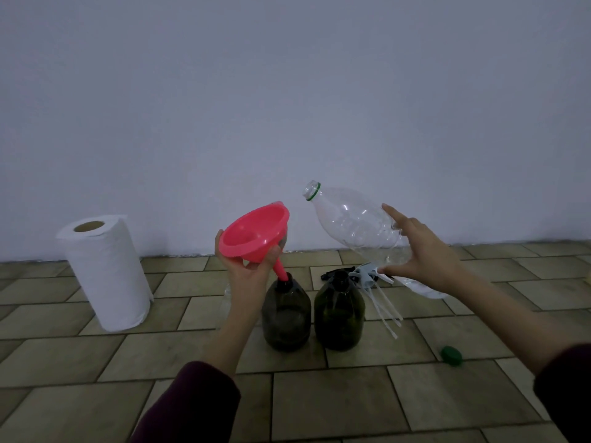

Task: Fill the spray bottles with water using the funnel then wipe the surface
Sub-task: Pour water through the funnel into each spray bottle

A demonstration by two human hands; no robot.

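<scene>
Two dark green spray bottles stand side by side on the tiled surface, both without their heads. My left hand (246, 270) holds a pink funnel (256, 231) tilted, its spout in the neck of the left bottle (286, 314). The right bottle (339, 311) stands open-necked beside it. My right hand (422, 254) grips a large clear plastic bottle (355, 219) by its base, tipped with its uncapped mouth up and to the left, near the funnel's rim. It looks nearly empty. Spray heads (367, 276) with white tubes lie behind the right bottle.
A roll of paper towel (107, 273) stands upright at the left near the wall. A green cap (451, 355) lies on the tiles at the right. A pale wall closes the back of the tiled surface (319, 407).
</scene>
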